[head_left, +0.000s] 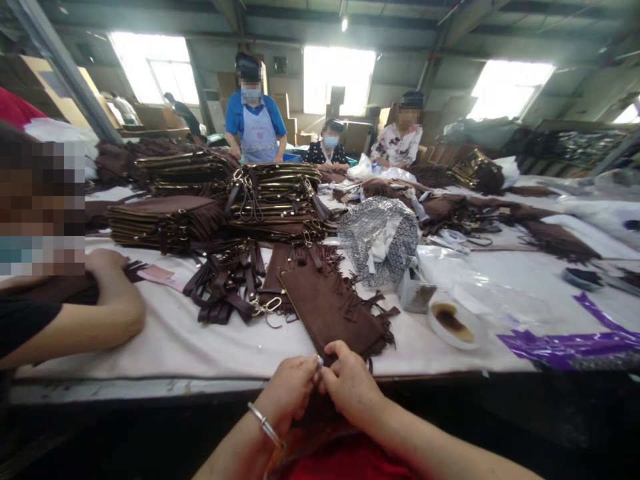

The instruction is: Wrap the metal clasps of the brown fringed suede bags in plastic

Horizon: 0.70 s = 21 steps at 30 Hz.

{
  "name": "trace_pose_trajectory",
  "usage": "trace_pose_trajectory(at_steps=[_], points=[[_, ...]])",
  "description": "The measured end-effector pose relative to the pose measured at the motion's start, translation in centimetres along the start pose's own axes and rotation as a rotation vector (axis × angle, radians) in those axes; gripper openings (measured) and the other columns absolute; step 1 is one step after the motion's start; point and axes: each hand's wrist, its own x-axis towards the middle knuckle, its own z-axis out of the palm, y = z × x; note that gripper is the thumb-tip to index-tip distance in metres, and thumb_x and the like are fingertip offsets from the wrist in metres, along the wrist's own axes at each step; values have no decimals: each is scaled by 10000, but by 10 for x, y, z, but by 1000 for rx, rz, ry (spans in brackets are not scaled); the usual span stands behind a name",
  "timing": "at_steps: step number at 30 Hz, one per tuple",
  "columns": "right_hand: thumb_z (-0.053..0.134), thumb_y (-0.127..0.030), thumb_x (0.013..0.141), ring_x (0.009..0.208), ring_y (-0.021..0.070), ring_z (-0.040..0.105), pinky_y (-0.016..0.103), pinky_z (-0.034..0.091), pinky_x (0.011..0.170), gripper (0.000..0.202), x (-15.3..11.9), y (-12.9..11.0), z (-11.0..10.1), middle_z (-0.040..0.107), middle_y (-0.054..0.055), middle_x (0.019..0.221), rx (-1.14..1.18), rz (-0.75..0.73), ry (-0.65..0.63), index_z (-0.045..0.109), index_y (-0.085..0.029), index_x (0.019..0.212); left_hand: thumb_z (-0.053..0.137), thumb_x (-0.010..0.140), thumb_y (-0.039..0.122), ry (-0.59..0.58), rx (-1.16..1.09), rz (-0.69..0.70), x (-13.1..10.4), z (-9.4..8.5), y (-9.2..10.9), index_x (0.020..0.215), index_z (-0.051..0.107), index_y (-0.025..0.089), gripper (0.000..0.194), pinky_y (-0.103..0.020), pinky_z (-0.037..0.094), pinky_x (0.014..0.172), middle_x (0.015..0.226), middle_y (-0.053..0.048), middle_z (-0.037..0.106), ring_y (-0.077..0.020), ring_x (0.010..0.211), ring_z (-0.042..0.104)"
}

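My left hand [291,388], with a silver bangle [267,425] at its wrist, is closed in a pinch at the table's front edge. My right hand [351,385] is closed too, its fingertips meeting those of the left. A tiny shiny spot shows between them, too small to name. Just beyond lies a flat brown fringed bag [333,303] with a gold zipper along its left side; its near corner reaches my fingers, which partly hide it. Brown straps with gold clasps [225,283] are heaped to its left.
Stacks of brown bags [273,200] rise behind. On the right are bubble wrap [379,233], a small container [416,293], a white dish with dark liquid [474,335] and purple-printed plastic [560,350]. A co-worker's arm [113,300] rests at left; several people work across the table.
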Motion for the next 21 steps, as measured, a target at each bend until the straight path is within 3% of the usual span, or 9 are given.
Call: trace_pose_trajectory(at_steps=[5, 8, 10, 12, 14, 18, 21], points=[[547, -173, 786, 607, 161, 652, 244, 429, 612, 439, 3, -6, -4, 656, -18, 583, -168, -23, -6, 516, -152, 1223, 512, 691, 724, -14, -112, -102, -6, 4, 4, 643, 436, 222, 510, -194, 113, 349, 410, 128, 268, -42, 346, 144], [546, -190, 788, 604, 164, 638, 249, 427, 610, 535, 3, -6, -4, 645, -12, 592, -209, -38, -1, 468, -128, 1314, 447, 748, 703, 39, -34, -74, -8, 7, 7, 644, 443, 224, 490, -218, 149, 370, 418, 118, 270, -61, 347, 177], [534, -201, 799, 576, 159, 619, 247, 420, 580, 614, 2, -4, -5, 641, -16, 590, -185, -64, -28, 391, -104, 1388, 421, 828, 592, 145, 220, 74, -10, 6, 7, 598, 462, 213, 445, -247, 226, 420, 436, 72, 361, -91, 378, 306], [541, -198, 789, 550, 153, 598, 243, 416, 557, 691, 1, -2, -10, 626, -36, 574, -144, -99, -64, 320, -84, 1434, 414, 889, 443, 279, 578, 305, -15, 4, 4, 576, 501, 199, 407, -283, 299, 509, 510, -1, 512, -139, 488, 465], [544, -194, 781, 558, 148, 591, 242, 434, 578, 669, 2, -2, -19, 614, -48, 575, -104, -144, -65, 358, -92, 1416, 395, 924, 321, 393, 902, 502, -21, 3, -1, 636, 564, 194, 357, -309, 328, 579, 638, -56, 625, -179, 604, 557], [502, -230, 841, 690, 159, 622, 259, 474, 690, 299, 10, -19, -43, 679, 19, 726, -144, -296, -29, 659, -150, 1083, 424, 912, 184, 555, 1303, 633, -29, 3, -14, 726, 607, 212, 262, -326, 327, 574, 703, -68, 652, -206, 644, 595], [499, -223, 869, 842, 173, 635, 255, 465, 787, 231, 19, -40, -55, 705, 47, 874, -297, -481, -125, 720, -190, 927, 493, 868, 131, 597, 1413, 687, -31, 3, -20, 718, 607, 222, 209, -322, 335, 566, 698, -58, 642, -211, 642, 586]])
